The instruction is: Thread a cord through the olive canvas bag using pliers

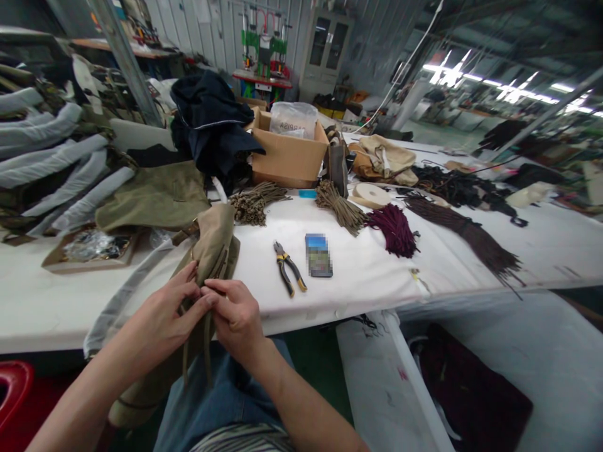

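My left hand point(172, 314) and my right hand point(235, 317) meet at the table's front edge, both pinched on the olive drawcord point(206, 342) of a khaki garment point(214, 242) that drapes from the white table point(358, 276) down over my lap. Two cord ends hang below my fingers. The fingertips of both hands touch each other around the cord.
Pliers point(288, 267) and a phone point(318, 255) lie just right of my hands. Bundles of olive cords point(257, 201), maroon cords point(394, 229) and dark cords point(466, 232) sit further back, with a cardboard box point(287, 154), dark clothing point(211, 125) and stacked garments point(51, 157) at left.
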The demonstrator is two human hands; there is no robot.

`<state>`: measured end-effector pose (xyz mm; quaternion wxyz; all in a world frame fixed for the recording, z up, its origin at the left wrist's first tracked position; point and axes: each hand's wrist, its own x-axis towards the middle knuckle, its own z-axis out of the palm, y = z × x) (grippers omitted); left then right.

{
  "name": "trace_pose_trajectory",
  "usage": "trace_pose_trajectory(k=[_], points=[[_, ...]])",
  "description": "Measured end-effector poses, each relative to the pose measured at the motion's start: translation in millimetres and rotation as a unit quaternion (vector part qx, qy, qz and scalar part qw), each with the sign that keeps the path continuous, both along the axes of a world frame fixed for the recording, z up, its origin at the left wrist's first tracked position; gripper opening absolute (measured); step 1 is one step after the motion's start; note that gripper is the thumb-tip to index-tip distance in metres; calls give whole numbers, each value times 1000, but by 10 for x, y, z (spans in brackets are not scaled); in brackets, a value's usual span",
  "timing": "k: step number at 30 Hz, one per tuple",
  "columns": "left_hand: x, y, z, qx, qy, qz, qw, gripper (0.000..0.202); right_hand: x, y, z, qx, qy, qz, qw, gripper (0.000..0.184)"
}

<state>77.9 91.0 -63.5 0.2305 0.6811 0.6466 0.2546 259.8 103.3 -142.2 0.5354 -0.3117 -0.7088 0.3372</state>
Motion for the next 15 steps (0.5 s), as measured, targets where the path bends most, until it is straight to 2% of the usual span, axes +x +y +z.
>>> trace_pose_trajectory(k=[4, 9, 12, 15], points=[[-122, -4, -48, -14, -21, -45, 999, 75, 40, -1, 15, 10, -23, 24, 999, 46], [-192, -11, -137, -26, -66, -47, 996, 69, -4, 9, -25, 22, -3, -13, 1000, 33], [-229, -13, -155, -44, -115, -50, 991, 61, -12, 25, 50, -22, 22, 0, 1000, 27], [-263, -17, -148, -58, -160, -51, 984, 53, 43, 62, 146, -86, 63, 66, 992, 26]])
